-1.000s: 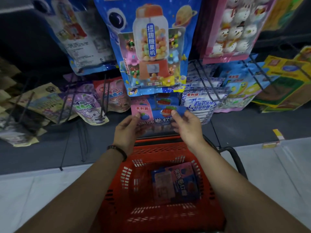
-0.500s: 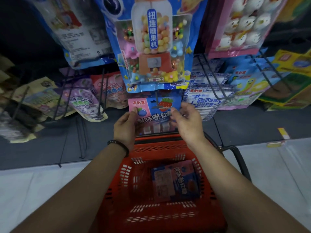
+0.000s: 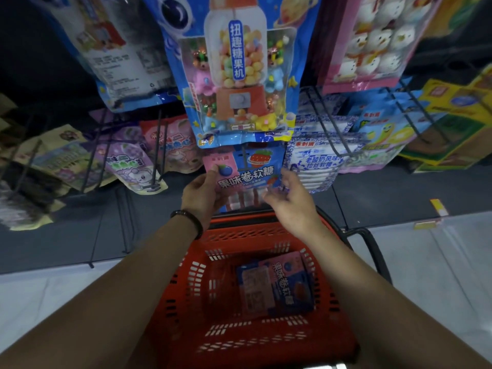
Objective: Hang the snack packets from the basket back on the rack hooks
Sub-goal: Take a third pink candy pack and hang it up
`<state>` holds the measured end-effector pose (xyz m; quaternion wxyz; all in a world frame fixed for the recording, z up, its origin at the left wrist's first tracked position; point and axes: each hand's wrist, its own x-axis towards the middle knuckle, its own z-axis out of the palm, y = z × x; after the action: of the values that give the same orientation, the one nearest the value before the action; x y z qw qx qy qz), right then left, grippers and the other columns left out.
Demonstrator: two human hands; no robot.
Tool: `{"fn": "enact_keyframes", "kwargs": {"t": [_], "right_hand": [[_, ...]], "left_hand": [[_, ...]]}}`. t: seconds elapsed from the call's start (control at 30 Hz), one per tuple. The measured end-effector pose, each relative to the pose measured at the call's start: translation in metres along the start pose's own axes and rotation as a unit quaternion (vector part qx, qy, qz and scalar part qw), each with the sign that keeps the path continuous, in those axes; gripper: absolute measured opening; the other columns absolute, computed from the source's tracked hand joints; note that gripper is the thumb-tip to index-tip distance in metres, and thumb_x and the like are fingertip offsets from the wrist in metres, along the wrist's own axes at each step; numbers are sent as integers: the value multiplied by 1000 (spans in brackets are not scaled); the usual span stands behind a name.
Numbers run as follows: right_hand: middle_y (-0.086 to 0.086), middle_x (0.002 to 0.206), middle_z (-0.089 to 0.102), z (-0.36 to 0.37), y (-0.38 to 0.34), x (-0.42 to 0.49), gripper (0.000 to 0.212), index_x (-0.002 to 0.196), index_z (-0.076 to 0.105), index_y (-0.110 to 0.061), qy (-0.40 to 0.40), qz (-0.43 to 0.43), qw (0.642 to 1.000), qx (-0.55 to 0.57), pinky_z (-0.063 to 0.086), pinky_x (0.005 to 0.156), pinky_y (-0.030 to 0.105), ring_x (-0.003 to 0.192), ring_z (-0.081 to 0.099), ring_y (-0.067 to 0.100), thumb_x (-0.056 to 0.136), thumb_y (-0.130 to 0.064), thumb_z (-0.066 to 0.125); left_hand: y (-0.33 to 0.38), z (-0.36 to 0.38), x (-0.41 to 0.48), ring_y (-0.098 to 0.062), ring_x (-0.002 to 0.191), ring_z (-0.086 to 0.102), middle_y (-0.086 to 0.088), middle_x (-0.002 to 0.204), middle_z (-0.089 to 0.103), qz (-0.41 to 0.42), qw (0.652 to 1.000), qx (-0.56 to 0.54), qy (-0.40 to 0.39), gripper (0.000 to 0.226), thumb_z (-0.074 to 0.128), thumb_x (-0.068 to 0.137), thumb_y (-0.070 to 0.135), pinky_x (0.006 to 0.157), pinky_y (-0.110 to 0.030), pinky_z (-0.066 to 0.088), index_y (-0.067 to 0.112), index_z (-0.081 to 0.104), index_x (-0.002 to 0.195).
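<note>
A pink-and-blue snack packet (image 3: 249, 173) with fruit pictures hangs upright on a rack hook (image 3: 243, 155) just below the big blue candy-machine bag. My left hand (image 3: 203, 194) pinches its lower left edge. My right hand (image 3: 290, 198) is at the packet's lower right corner with fingers spread and loosened, barely touching it. Below my arms stands the red basket (image 3: 186, 283), and two more packets of the same kind (image 3: 277, 284) lie flat in its bottom.
Wire hooks carry a purple bunny packet (image 3: 130, 166) and a pink packet (image 3: 173, 145) to the left, white-and-blue packets (image 3: 316, 161) to the right. A large candy-machine bag (image 3: 237, 73) hangs overhead. The basket's black handle (image 3: 372, 251) lies at the right, over pale floor tiles.
The packet went up from just above the basket onto the hook under the candy-machine bag. My right hand let go of its corner and opened; my left hand kept its hold.
</note>
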<state>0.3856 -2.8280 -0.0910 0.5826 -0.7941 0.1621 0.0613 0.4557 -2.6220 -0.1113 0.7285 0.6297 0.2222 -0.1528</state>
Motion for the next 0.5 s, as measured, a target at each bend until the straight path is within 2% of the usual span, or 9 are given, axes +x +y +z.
{"fn": "enact_keyframes", "kwargs": {"t": [0.07, 0.13, 0.2, 0.23, 0.3, 0.33, 0.4, 0.47, 0.5], "right_hand": [[-7, 121, 72, -6, 7, 1, 36, 130, 69, -28, -7, 18, 998, -54, 49, 100, 28, 115, 70, 16, 95, -31, 76], [1, 112, 79, -11, 17, 1, 13, 95, 77, -33, -34, 43, 995, -87, 59, 99, 40, 107, 76, 21, 86, -43, 74], [2, 94, 82, -13, 33, -2, 17, 87, 77, -30, -81, 79, 986, -124, 63, 86, 46, 88, 80, 24, 86, -46, 70], [3, 87, 81, -13, 40, -7, 19, 86, 76, -27, -92, 99, 979, -153, 63, 79, 45, 81, 80, 25, 89, -45, 70], [2, 77, 78, -10, 63, -19, 22, 80, 75, -24, -99, 126, 966, -203, 58, 75, 38, 77, 78, 25, 94, -41, 70], [1, 75, 77, -6, 83, -21, 23, 78, 74, -23, -100, 148, 959, -219, 55, 75, 35, 77, 76, 25, 94, -39, 70], [9, 87, 79, 1, 107, -34, 26, 85, 78, -18, -126, 196, 942, -240, 57, 78, 37, 86, 76, 31, 92, -41, 70], [22, 120, 76, 8, 140, -42, 39, 112, 77, -4, -139, 259, 920, -261, 59, 92, 43, 106, 73, 34, 100, -39, 63], [23, 134, 70, 13, 155, -47, 46, 129, 69, 1, -151, 286, 904, -279, 56, 99, 43, 119, 69, 36, 106, -36, 56]], "left_hand": [[0, -12, -3, -36, 89, 79, -20, 115, 80, -3, 998, 58, 6, 44, 81, 89, 42, 78, -40, 60, 7, 72, 114], [-1, -24, -11, -33, 80, 76, -17, 118, 77, -8, 993, 116, 1, 52, 85, 83, 37, 74, -40, 61, 7, 69, 121], [-6, -38, -32, -29, 77, 76, -12, 116, 75, 14, 977, 210, -39, 15, 76, 98, 26, 73, -39, 61, 18, 71, 110], [-12, -48, -43, -25, 78, 78, -7, 110, 78, 55, 952, 289, -80, 2, 72, 101, 25, 76, -37, 61, 24, 72, 103], [-28, -69, -62, -8, 86, 77, 9, 98, 81, 153, 862, 446, -185, 2, 75, 99, 28, 84, -29, 60, 30, 75, 99], [-35, -76, -68, -1, 89, 75, 14, 95, 80, 178, 816, 499, -230, 6, 78, 97, 27, 86, -25, 58, 32, 76, 100], [-45, -78, -71, 2, 92, 72, 15, 95, 78, 171, 759, 560, -286, 9, 78, 97, 25, 87, -24, 54, 32, 78, 103], [-49, -65, -70, -7, 96, 70, 9, 102, 78, 146, 708, 610, -324, 13, 75, 99, 29, 85, -23, 49, 27, 78, 112], [-53, -57, -67, -12, 98, 70, 5, 106, 78, 142, 684, 628, -344, 18, 73, 100, 31, 85, -24, 48, 24, 77, 116]]}}
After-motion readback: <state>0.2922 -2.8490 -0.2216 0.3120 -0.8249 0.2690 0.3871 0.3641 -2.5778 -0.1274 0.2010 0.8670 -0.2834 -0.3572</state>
